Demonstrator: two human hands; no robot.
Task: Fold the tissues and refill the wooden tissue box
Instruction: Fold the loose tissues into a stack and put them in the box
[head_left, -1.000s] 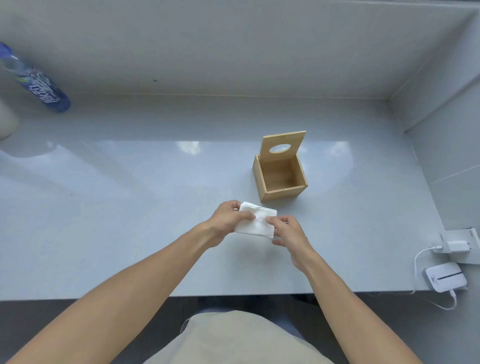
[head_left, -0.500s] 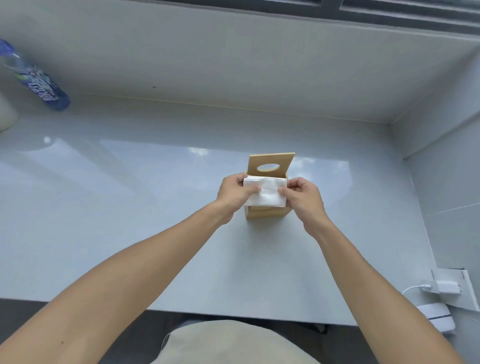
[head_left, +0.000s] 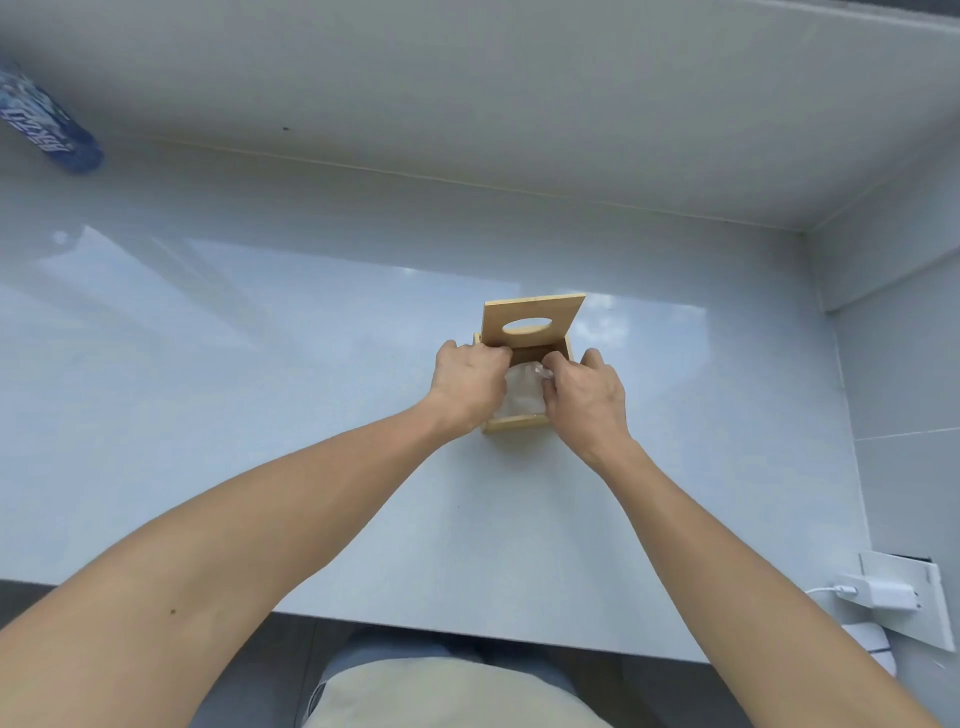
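One pale countertop spans the view, and on it stands one wooden tissue box, its single lid tilted up at the back with one oval hole in it. Two bare hands meet over the open box: the left hand and right hand each have fingers curled down onto one folded white tissue, which sits inside the box between them. One blue bottle lies far left; one white charger is plugged in far right.
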